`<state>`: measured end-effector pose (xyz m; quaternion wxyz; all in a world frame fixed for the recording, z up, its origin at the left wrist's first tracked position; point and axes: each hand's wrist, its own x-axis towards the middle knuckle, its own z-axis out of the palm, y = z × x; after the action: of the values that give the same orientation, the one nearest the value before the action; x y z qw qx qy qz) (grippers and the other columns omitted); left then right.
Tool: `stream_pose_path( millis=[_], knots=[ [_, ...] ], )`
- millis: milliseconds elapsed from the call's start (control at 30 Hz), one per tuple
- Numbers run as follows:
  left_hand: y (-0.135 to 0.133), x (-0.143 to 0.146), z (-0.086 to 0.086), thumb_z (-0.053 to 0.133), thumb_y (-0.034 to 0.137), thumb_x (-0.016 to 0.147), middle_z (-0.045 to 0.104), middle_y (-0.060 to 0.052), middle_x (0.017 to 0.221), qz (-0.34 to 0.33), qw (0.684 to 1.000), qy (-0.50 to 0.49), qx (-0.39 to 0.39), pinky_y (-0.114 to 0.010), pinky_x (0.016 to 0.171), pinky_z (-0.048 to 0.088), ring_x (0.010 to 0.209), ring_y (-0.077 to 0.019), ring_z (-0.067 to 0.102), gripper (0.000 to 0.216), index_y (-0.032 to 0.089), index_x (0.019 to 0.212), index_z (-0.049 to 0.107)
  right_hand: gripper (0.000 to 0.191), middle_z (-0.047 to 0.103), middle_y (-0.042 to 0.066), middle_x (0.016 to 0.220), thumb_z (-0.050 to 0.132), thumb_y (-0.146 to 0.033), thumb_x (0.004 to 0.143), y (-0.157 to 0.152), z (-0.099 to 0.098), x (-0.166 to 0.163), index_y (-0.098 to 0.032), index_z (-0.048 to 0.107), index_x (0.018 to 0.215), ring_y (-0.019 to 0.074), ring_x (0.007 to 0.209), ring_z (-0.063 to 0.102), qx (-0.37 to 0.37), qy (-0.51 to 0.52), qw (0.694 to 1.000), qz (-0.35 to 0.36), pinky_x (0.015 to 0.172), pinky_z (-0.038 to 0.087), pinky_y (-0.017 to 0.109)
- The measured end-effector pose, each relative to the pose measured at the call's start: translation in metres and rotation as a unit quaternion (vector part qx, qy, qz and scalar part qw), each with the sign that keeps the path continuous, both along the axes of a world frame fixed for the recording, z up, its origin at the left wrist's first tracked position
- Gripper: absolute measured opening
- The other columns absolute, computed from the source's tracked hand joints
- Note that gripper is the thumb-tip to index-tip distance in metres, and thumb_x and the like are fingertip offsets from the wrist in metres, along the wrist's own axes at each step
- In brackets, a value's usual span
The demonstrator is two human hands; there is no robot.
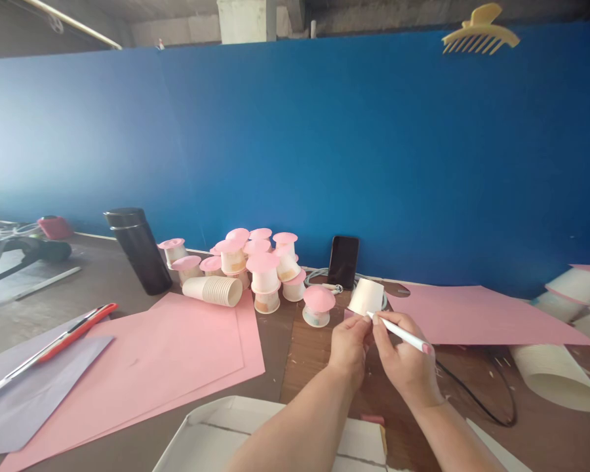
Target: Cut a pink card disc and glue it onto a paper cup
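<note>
A plain white paper cup (pixel 366 297) is upside down, tilted slightly, just beyond my fingertips. My left hand (pixel 350 347) is closed with its fingers pinching at the cup's lower rim; a bit of pink shows beside them. My right hand (pixel 407 354) grips a white marker pen (pixel 406 335) with a pink end, its tip close to the rim by my left fingertips. To the left stands a small cup with a pink cone top (pixel 318 303). Beyond it are several white cups with pink paper discs (pixel 263 272), some stacked. My fingers hide part of the rim.
A nested stack of cups (pixel 214 290) lies beside pink paper sheets (pixel 167 354). A red utility knife (pixel 76 334) rests on lilac paper (pixel 54 387). A black bottle (pixel 140 252) and phone (pixel 343 262) stand near the blue partition (pixel 295 144). Pink paper (pixel 472 314) lies right.
</note>
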<state>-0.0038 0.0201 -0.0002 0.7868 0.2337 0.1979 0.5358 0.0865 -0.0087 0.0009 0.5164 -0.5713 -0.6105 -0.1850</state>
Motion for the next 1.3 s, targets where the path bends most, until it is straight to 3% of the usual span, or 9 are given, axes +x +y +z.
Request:
stream_pose_path(
  millis=[233,567,800,1300],
  knots=[
    [0.0015,0.0017,-0.0031,0.087,0.037,0.058,0.069,-0.009,0.077,0.008,1.000,0.027,-0.008,-0.029,0.076,0.048,0.076,-0.0175,0.062,0.036,0.009,0.079,0.079,0.020,0.074,0.008,0.084,0.057,-0.039,0.094,-0.0010,0.0023,-0.0006,-0.021,0.065,0.091,0.0242,0.082,0.070,-0.002,-0.002,1.000,0.002,0.077,0.056,0.038],
    [0.0012,0.0018,-0.0034,0.087,0.038,0.058,0.063,-0.004,0.068,0.009,0.999,0.030,-0.003,-0.029,0.080,0.046,0.069,-0.0131,0.055,0.035,0.010,0.077,0.078,0.017,0.073,0.007,0.084,0.057,-0.037,0.094,-0.0013,0.0011,-0.0003,-0.021,0.065,0.091,0.0241,0.080,0.070,-0.010,-0.008,1.000,0.005,0.077,0.055,0.038],
    [0.0007,0.0017,-0.0029,0.086,0.040,0.059,0.059,-0.003,0.064,0.014,0.999,0.046,0.004,-0.032,0.081,0.047,0.073,-0.0167,0.057,0.035,0.010,0.075,0.078,0.018,0.073,0.007,0.084,0.057,-0.038,0.093,-0.0011,0.0013,-0.0005,-0.022,0.065,0.091,0.0245,0.080,0.070,-0.012,-0.008,1.000,0.002,0.077,0.055,0.038],
    [0.0026,0.0039,-0.0073,0.087,0.038,0.059,0.065,-0.005,0.073,0.011,1.000,0.025,-0.008,-0.029,0.081,0.046,0.073,-0.0143,0.057,0.034,0.010,0.077,0.078,0.019,0.073,0.007,0.081,0.057,-0.038,0.093,-0.0003,-0.0007,0.0023,-0.021,0.064,0.089,0.0240,0.077,0.069,-0.019,-0.016,1.000,-0.013,0.071,0.053,0.036]
  ],
)
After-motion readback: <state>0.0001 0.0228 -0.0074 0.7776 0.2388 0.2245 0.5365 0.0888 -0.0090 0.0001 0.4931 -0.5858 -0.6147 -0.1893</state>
